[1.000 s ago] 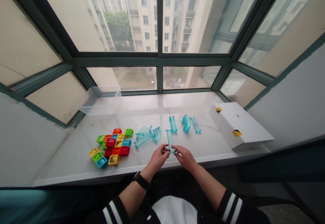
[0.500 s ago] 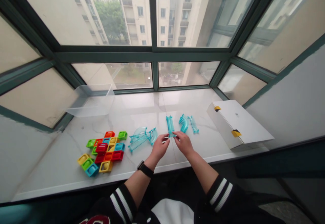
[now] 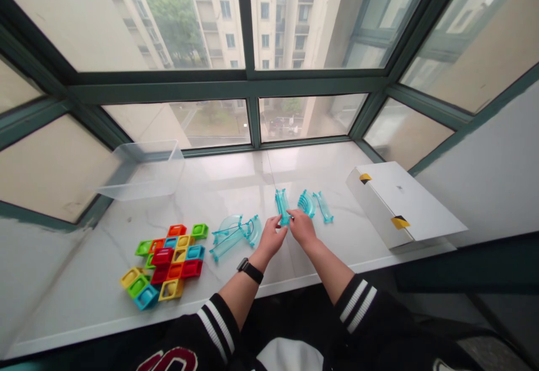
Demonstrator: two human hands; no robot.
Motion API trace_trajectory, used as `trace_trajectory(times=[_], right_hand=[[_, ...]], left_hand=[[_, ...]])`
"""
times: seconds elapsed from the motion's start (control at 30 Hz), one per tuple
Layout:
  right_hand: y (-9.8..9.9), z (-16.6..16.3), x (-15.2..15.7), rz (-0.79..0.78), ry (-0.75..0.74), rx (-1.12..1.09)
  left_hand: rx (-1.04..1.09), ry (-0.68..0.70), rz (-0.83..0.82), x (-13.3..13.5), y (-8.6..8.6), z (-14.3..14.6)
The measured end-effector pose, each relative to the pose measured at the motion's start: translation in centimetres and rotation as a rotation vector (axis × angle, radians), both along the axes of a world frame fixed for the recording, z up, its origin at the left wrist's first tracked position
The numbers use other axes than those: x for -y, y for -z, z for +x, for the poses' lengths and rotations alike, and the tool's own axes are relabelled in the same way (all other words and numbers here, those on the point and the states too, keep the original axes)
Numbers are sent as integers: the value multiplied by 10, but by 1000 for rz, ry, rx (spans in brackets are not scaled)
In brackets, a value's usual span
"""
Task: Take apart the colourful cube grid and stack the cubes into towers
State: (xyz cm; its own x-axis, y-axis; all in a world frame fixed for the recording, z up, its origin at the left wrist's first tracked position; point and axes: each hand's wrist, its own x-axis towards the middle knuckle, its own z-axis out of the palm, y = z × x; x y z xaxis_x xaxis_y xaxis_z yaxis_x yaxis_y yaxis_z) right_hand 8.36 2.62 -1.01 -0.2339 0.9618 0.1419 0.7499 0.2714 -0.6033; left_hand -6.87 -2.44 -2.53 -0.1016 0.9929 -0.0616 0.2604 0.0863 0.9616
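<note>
In the head view, a straight see-through blue track piece (image 3: 281, 199) lies lengthwise in front of me, with what looks like a second one stacked with it. My left hand (image 3: 272, 240) pinches its near end from the left. From the right, my right hand (image 3: 302, 228) grips the same near end, fingers curled in; the fingertips partly cover it. Just beyond my right hand sit curved blue track pieces (image 3: 307, 203), nested together, and a narrow straight track piece (image 3: 324, 208). Left of my left hand is a loose group of straight and curved blue track pieces (image 3: 229, 243).
Several coloured hollow blocks (image 3: 163, 256) in red, yellow, green and blue cluster at the left of the white marble sill (image 3: 227, 177). A clear plastic bin (image 3: 145, 191) stands at the back left. A white box (image 3: 421, 202) with yellow-black tabs is at the right. Windows surround the sill.
My hands have shifted slightly up the near end of the straight track piece, and the fingers sit closer together over it. The whole view has tilted a little.
</note>
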Motion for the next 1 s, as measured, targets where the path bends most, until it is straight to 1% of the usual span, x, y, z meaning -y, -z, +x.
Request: trace_trajectory(times=[0.1,0.27,0.47,0.73,1.0], right_hand=[[3,0,-1,8,-5,14],[6,0,-1,-25,-3,23],[8,-1,-3,9,-20,15],[0,-2,0,-26,-13,22],[-11,-3,4,-75,8,68]], left_hand=[[-1,6,-4,1,6,0],[-42,0,-20,2,8,1],[-9,-6,-26,3,12,-1],[8,8,-19,3,15,-3],[-23,3,43,6,20,-1]])
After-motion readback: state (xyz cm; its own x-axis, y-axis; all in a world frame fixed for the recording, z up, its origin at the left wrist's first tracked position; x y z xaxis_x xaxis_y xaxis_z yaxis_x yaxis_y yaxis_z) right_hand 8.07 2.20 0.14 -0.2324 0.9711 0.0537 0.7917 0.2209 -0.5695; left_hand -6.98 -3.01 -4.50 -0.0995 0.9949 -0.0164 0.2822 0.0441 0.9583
